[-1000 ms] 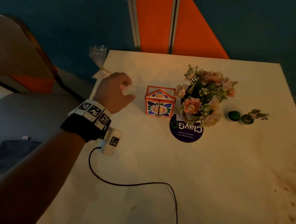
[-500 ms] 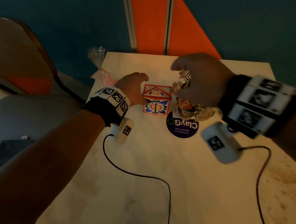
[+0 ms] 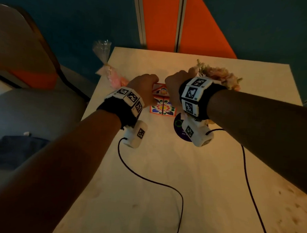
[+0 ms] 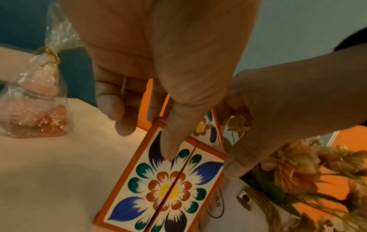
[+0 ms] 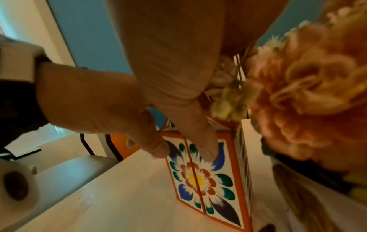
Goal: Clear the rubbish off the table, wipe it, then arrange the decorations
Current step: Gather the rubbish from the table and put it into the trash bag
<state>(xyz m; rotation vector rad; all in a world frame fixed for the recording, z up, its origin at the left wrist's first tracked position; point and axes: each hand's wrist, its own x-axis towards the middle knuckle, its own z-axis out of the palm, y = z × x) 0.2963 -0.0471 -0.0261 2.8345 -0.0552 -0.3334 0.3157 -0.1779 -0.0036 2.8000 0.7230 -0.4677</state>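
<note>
The box [image 3: 163,106] stands on the table [image 3: 163,179] beside the flowers [image 3: 220,76] and is clasped from both sides by the left hand [image 3: 143,87] and right hand [image 3: 175,85], thumbs pressed on its front, probably for repositioning.

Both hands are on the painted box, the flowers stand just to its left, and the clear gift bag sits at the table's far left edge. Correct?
Not quite: the flowers stand to the right of the box, as the head view shows. Both the left hand and the right hand are on the box, and the gift bag sits at the far left edge of the table.
</note>
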